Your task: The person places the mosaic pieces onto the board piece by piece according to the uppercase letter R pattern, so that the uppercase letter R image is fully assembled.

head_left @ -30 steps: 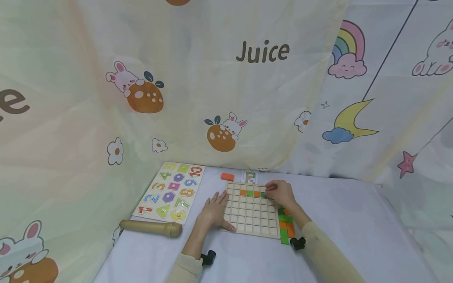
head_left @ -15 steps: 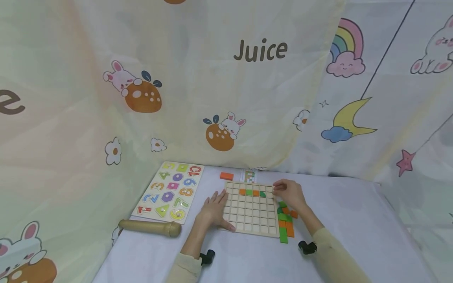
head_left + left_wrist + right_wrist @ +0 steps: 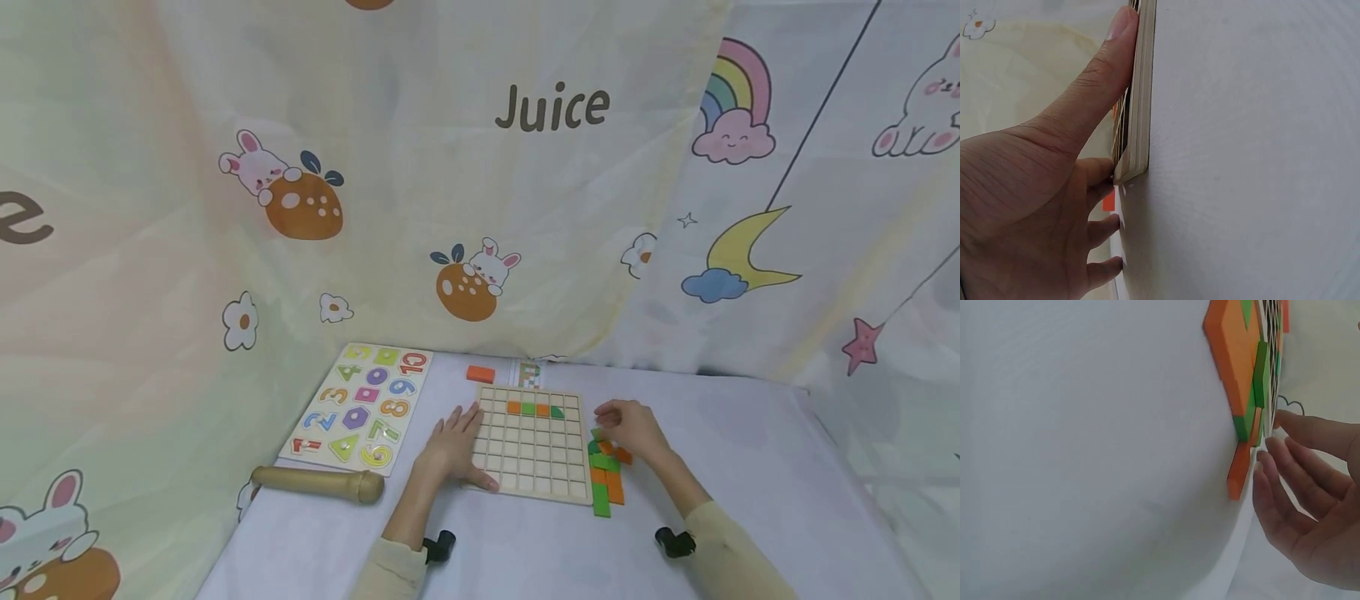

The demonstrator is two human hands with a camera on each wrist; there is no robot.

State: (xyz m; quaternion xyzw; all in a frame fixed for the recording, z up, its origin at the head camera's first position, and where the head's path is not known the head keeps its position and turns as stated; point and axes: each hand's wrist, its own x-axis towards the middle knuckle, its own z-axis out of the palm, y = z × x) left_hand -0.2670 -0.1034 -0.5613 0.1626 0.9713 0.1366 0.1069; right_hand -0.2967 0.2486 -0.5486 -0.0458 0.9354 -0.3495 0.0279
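A wooden grid board (image 3: 527, 457) lies on the white table, its upper row holding an orange tile (image 3: 513, 407), a green one, another orange one and a dark green rounded tile (image 3: 557, 412). Spread along the board's left side is my left hand (image 3: 450, 450); its thumb (image 3: 1094, 81) presses the near edge. My right hand (image 3: 633, 427) hovers beside the board's right edge, just above a loose pile of green and orange tiles (image 3: 615, 486). Thumb and fingers are bent loosely apart in the right wrist view, with nothing seen between them.
An orange block (image 3: 480, 374) and a small pattern card (image 3: 530, 372) lie behind the board. To the left are a number puzzle board (image 3: 408, 377) and a gold microphone-shaped object (image 3: 318, 482). A printed cloth (image 3: 390, 192) hangs at the back.
My right hand has let go of the dark green tile in the upper row and moved right and nearer, over the tile pile. My left hand stays put on the board.
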